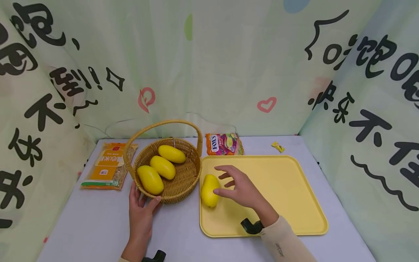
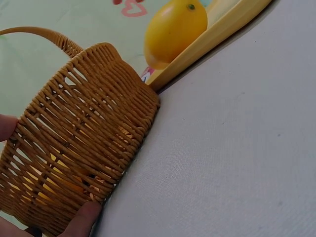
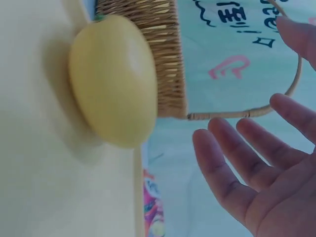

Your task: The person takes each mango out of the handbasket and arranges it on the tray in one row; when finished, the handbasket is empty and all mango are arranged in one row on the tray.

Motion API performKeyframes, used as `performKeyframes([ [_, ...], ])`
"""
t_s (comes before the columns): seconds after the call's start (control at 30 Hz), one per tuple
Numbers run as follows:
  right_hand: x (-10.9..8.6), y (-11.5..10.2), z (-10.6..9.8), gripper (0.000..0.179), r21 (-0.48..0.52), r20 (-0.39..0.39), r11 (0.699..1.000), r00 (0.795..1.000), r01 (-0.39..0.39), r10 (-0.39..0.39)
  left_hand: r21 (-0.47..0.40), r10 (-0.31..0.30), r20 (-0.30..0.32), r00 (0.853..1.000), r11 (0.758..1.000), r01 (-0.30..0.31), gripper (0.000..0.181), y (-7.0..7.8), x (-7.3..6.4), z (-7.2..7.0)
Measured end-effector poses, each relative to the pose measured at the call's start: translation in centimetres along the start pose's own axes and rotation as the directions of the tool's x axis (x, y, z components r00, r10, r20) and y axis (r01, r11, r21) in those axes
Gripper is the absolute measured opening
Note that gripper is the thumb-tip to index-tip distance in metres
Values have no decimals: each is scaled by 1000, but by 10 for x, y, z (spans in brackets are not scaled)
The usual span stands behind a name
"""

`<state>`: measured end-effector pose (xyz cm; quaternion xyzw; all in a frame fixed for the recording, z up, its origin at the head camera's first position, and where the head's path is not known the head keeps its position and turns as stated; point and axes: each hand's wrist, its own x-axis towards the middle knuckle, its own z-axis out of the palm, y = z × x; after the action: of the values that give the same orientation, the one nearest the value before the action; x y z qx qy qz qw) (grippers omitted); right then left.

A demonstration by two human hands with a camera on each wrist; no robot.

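A wicker basket (image 1: 181, 185) with a tall arched handle holds three yellow mangoes (image 1: 162, 167). At its near left side my left hand (image 1: 141, 214) grips it, thumb up at the rim and fingers lower down. In the left wrist view, fingertips press the woven wall (image 2: 84, 128). Another yellow mango (image 1: 209, 191) lies at the left end of a pale yellow tray (image 1: 271, 196). Over this mango hovers my right hand (image 1: 240, 187), its fingers spread and thumb extended. The right wrist view shows a gap between those fingers and the mango (image 3: 113, 81).
Left of the basket lies an orange-and-clear food packet (image 1: 109, 165). A purple-and-orange candy bag (image 1: 224, 144) sits behind the tray, with a small yellow wrapped candy (image 1: 278, 147) to its right. Printed curtains (image 1: 226, 72) enclose the white table (image 1: 88, 225) at the back and sides.
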<state>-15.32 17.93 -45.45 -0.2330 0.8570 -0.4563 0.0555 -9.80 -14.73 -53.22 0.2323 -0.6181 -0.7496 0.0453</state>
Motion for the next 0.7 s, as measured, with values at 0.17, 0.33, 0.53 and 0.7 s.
performKeyframes([
  [0.17,16,-16,2,61,6,7,999,999,51,-51,3,1,-6,1000,1000,-1,114,0,0,1],
  [0.33,37,-29,7,64,-19,96,996,992,88,-86,1,3,-6,1000,1000,-3,113,0,-1,1],
  [0.53,62,-43,12,66,-72,169,988,978,138,-124,-11,9,-2,1000,1000,-9,113,-1,0,1],
  [0.7,81,-54,19,68,-167,206,966,965,196,-160,-19,15,-1,1000,1000,-15,113,-1,1,1],
])
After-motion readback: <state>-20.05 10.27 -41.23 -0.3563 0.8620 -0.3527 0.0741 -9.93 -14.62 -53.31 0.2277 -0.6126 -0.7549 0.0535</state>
